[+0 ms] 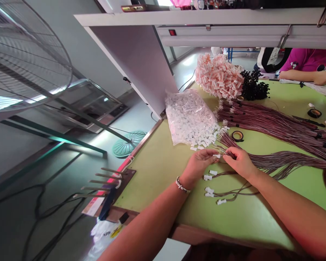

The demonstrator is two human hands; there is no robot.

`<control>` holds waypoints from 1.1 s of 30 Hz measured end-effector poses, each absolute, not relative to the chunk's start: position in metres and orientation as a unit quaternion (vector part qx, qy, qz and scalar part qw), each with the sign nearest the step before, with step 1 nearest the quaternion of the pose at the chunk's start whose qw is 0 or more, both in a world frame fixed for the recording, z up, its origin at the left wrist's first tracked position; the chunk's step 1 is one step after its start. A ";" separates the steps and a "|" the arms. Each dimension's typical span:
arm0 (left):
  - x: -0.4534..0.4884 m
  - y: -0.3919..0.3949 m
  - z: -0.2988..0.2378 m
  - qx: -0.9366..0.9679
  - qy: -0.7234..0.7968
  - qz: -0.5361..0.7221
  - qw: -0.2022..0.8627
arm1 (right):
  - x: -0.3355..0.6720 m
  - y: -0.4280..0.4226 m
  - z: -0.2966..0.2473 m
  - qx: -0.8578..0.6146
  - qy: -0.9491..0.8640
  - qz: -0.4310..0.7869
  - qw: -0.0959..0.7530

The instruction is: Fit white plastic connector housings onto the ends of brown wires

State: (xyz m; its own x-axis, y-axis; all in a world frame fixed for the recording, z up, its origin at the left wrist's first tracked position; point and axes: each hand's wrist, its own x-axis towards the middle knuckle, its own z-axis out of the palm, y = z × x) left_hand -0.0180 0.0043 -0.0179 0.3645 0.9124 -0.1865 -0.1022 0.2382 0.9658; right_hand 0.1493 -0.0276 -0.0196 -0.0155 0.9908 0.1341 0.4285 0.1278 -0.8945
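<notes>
My left hand (199,165) pinches a small white connector (216,156) over the green table (163,166). Facing it, my right hand (240,162) grips the end of a brown wire (228,151) from the loose bundle (285,159), close to the connector. Several finished wires with white connectors (212,181) lie just below my hands. A clear bag of white connectors (188,117) sits behind them, with some spilled out near my fingers.
Long brown wire bundles (274,123) stretch to the right. Tape rolls (237,136) lie beside them. Pink-white parts (218,76) and black parts (254,87) are piled at the back. Another person's arm (309,74) rests at the far right. A fan (24,61) stands left.
</notes>
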 end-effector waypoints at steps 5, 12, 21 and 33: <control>-0.020 0.005 -0.020 0.497 0.428 0.370 0.659 | 0.150 -0.027 -0.021 -0.593 -0.587 0.340 0.434; -0.022 0.006 -0.018 0.502 0.439 0.373 0.645 | 0.149 -0.029 -0.023 -0.597 -0.667 0.249 0.371; -0.018 0.003 -0.017 0.491 0.438 0.367 0.658 | 0.146 -0.030 -0.024 -0.587 -0.691 0.235 0.350; -0.016 0.003 -0.018 0.440 0.435 0.399 0.676 | 0.141 -0.028 -0.027 -0.590 -0.664 0.262 0.376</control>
State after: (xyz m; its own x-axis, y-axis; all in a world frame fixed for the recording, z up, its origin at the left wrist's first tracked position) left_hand -0.0159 0.0026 -0.0185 0.3029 0.9229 -0.2376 -0.1561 0.2940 0.9430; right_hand 0.1406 -0.0281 -0.0266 -0.0194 0.9813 0.1913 0.5874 0.1660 -0.7921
